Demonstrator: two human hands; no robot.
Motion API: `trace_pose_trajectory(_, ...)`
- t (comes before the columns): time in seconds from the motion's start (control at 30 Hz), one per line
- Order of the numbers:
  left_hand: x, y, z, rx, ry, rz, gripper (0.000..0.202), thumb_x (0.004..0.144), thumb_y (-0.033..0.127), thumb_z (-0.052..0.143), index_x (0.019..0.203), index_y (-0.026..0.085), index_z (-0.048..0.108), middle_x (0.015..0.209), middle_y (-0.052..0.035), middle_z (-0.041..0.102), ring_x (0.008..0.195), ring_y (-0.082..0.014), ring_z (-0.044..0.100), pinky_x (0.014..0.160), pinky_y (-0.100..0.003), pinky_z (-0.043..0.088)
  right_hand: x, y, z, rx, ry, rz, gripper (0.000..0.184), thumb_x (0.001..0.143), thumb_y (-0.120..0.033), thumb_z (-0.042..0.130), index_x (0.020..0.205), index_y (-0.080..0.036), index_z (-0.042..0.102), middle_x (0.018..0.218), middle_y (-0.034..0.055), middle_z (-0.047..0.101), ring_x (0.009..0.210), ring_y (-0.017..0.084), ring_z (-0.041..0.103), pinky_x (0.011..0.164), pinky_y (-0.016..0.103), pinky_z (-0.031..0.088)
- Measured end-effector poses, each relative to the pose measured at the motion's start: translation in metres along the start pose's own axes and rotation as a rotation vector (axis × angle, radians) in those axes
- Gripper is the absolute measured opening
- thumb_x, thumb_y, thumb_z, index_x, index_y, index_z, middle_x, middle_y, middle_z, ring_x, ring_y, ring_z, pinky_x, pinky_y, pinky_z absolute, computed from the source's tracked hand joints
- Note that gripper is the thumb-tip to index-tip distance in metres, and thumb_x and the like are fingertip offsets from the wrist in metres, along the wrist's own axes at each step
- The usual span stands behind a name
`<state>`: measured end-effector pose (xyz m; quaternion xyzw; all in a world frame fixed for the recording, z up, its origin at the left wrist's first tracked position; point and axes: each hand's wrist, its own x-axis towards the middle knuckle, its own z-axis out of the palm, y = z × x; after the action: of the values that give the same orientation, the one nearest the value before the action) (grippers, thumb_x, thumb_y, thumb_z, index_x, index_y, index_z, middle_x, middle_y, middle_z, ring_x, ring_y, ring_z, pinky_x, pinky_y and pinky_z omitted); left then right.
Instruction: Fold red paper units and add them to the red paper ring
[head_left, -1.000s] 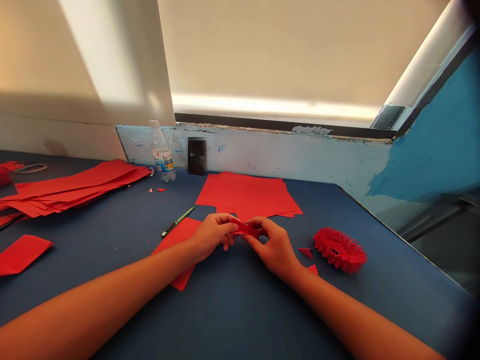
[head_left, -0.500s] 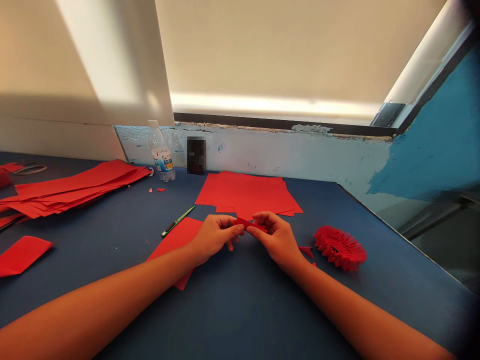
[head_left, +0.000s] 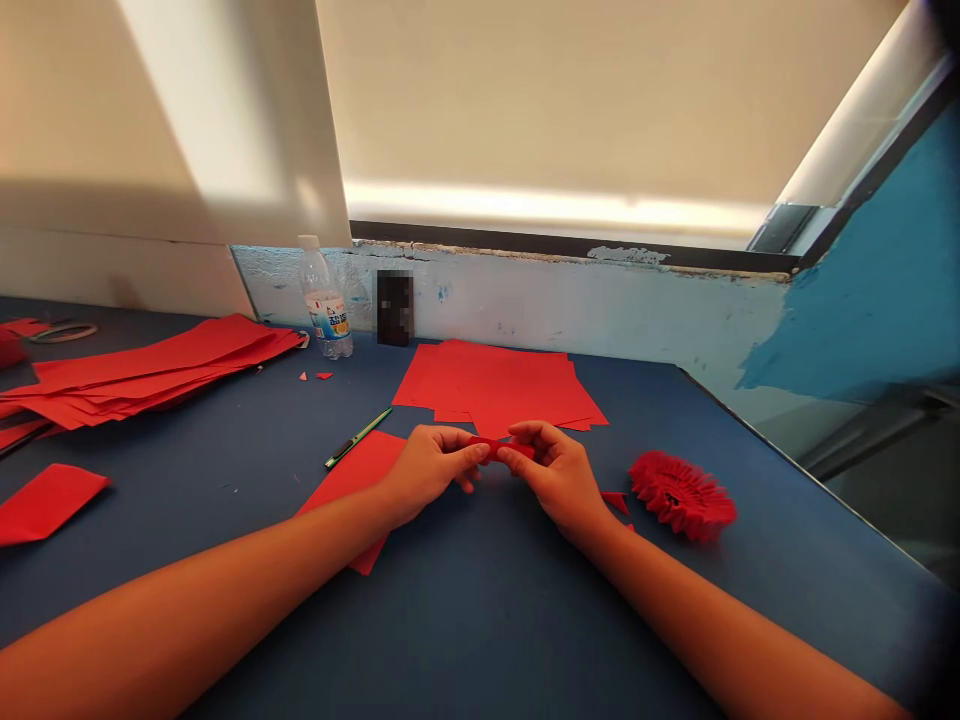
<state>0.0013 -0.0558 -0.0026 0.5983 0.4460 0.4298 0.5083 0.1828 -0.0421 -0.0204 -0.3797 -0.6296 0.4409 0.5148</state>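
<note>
Between my two hands is a small folded strip of red paper (head_left: 495, 450), held above the blue table. My left hand (head_left: 433, 462) pinches its left end between thumb and fingers. At the right end, my right hand (head_left: 551, 470) grips it the same way, thumb in front. Parts of the strip are hidden behind the fingers. Under my left forearm lies a red paper sheet (head_left: 352, 475), with a green and black craft knife (head_left: 358, 438) along its upper edge. To the right of my right hand sits a pleated red paper ring (head_left: 682, 496).
A stack of red sheets (head_left: 510, 385) lies beyond my hands. More long red sheets (head_left: 150, 365) and a folded red piece (head_left: 52, 502) are at left. A plastic bottle (head_left: 328, 315) and a dark, pixelated upright object (head_left: 394, 308) stand near the wall. Small red scraps (head_left: 615, 500) lie by my right wrist.
The red strip, tilted earlier, now lies closer to level between my fingers. Both hands keep their pinch in nearly the same place, and the view has shifted slightly.
</note>
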Motion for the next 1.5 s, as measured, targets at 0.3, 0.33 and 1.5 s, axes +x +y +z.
trace_pose_trajectory(0.3, 0.0026, -0.0012, -0.0006, 0.007, 0.057, 0.006, 0.025, 0.077, 0.038, 0.065, 0.078, 0.013, 0.069, 0.063, -0.0001, 0.06, 0.053, -0.0095, 0.052, 0.053, -0.022, 0.042, 0.0018, -0.0011, 0.0002, 0.096, 0.058, 0.062, 0.037, 0.072, -0.039, 0.075, 0.096, -0.015, 0.059, 0.076, 0.004, 0.067, 0.061, 0.017, 0.063, 0.059, 0.029, 0.05)
trace_pose_trajectory(0.33, 0.0028, -0.0018, -0.0006, 0.008, 0.059, 0.005, 0.026, 0.077, 0.039, 0.064, 0.077, 0.013, 0.069, 0.062, -0.0002, 0.059, 0.052, -0.0096, 0.052, 0.052, -0.022, 0.042, 0.0018, -0.0016, 0.0, 0.089, 0.067, 0.066, 0.038, 0.072, -0.039, 0.075, 0.096, -0.015, 0.058, 0.076, 0.0042, 0.068, 0.06, 0.017, 0.063, 0.059, 0.029, 0.05)
trace_pose_trajectory(1.5, 0.0022, 0.0018, -0.0001, -0.027, 0.087, -0.05, 0.026, 0.078, 0.036, 0.064, 0.071, 0.012, 0.067, 0.06, -0.0022, 0.063, 0.051, -0.0104, 0.055, 0.052, -0.022, 0.045, 0.0043, 0.0022, -0.0053, 0.077, 0.006, 0.062, 0.033, 0.076, -0.04, 0.072, 0.093, -0.018, 0.054, 0.07, 0.0018, 0.067, 0.059, 0.018, 0.065, 0.061, 0.03, 0.051)
